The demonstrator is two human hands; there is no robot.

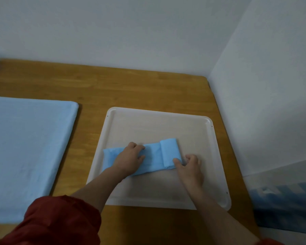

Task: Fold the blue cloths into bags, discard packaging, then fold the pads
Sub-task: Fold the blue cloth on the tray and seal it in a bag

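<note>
A blue cloth [153,156], folded into a long strip, lies across the middle of a white tray [159,117]. Its right end is rolled or folded over into a thicker band. My left hand [129,159] rests on the strip's left half, fingers bent over its far edge. My right hand [190,165] pinches the near right corner of the rolled end between thumb and fingers.
A large pale blue pad [25,152] lies flat on the wooden table [131,89] to the left of the tray. White walls close the back and right sides. A blue and white package [286,206] sits low at the right, beyond the table edge.
</note>
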